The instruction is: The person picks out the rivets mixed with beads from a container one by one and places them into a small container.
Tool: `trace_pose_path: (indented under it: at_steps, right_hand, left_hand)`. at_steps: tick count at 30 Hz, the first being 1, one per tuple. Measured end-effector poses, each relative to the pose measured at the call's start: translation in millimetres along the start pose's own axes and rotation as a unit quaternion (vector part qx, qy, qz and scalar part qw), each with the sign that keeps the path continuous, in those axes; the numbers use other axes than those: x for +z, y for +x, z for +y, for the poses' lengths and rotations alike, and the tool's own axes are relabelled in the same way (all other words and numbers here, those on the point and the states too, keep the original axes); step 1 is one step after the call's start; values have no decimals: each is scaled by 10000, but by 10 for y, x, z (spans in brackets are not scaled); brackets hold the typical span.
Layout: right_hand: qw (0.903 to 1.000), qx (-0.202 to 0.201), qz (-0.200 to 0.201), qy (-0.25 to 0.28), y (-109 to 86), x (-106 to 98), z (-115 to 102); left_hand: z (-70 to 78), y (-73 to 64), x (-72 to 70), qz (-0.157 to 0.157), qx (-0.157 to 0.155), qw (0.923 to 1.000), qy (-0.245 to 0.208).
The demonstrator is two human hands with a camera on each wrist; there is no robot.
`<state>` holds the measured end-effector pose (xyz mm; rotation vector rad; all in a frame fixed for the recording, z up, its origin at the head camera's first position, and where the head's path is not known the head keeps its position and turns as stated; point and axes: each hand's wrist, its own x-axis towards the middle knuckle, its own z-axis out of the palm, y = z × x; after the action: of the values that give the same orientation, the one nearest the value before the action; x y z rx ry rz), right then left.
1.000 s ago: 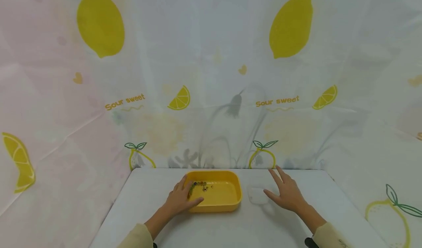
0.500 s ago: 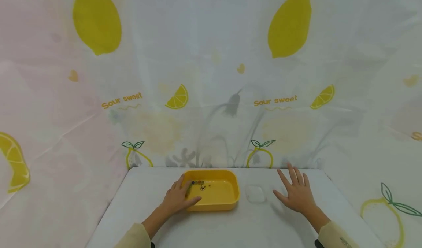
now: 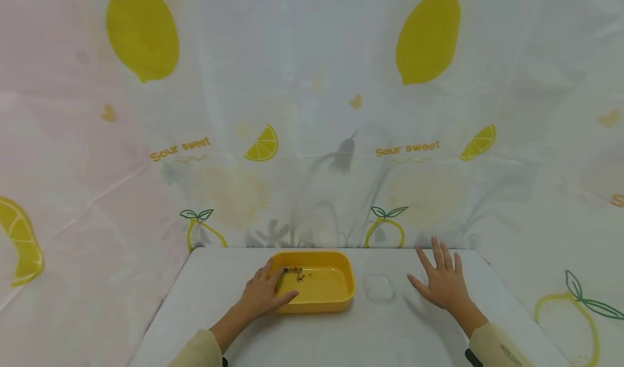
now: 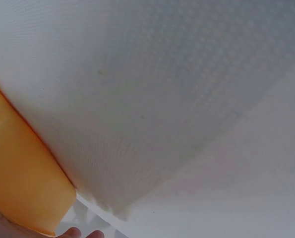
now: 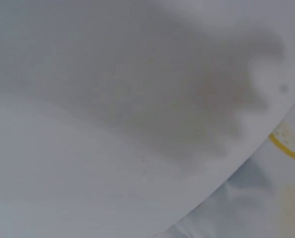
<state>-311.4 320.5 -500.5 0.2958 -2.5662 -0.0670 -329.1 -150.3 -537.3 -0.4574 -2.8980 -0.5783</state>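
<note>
My left hand (image 3: 262, 294) lies over the left end of a yellow plastic tray (image 3: 348, 300), thumb stretched across its near left corner and the other fingers along its left side. Inside the tray, several small coloured beads (image 3: 293, 270) line the far left, partly hidden by that hand. A few tiny dark and shiny pieces (image 3: 300, 278) lie beside them, too small to identify. In the left wrist view, the tray's outer wall (image 4: 23, 168) and two fingertips (image 4: 74, 232) show. My right hand (image 3: 446, 285) hovers with spread fingers above the table, holding nothing, right of a small clear plastic container (image 3: 378, 288).
The white table (image 3: 331, 340) reaches back to a hanging cloth (image 3: 312, 188) printed with lemons, which also stands along both sides. The right wrist view shows the tabletop (image 5: 88, 163) with the hand's shadow on it.
My right hand has moved right, away from the clear container, and its fingers have spread. My left hand stays at the tray. The head view has shifted slightly.
</note>
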Motion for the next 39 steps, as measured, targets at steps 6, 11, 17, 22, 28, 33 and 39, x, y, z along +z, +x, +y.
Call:
trace_pose_path:
  at_steps: [6, 11, 17, 22, 28, 33, 39]
  right_hand:
    - [9999, 77, -67, -41, 51, 2, -4]
    - [9999, 66, -101, 5, 48, 29, -25]
    - [9999, 82, -121, 13, 57, 1, -36]
    - [9999, 70, -86, 49, 76, -32, -62]
    - [10000, 18, -83, 49, 170, -66, -165]
    - [9998, -100, -129, 71, 300, -67, -309]
    - [9999, -53, -163, -14, 404, -66, -449]
  left_hand:
    - [-15, 9, 36, 1, 28, 10000, -45]
    - [-13, 5, 29, 22, 27, 10000, 4]
    - [10, 28, 6, 135, 155, 9998, -17]
    - [25, 41, 9, 179, 182, 9997, 11]
    - [30, 16, -11, 153, 146, 9998, 3]
    - [15, 8, -51, 200, 107, 9997, 17]
    - [13, -8, -43, 101, 139, 9998, -89]
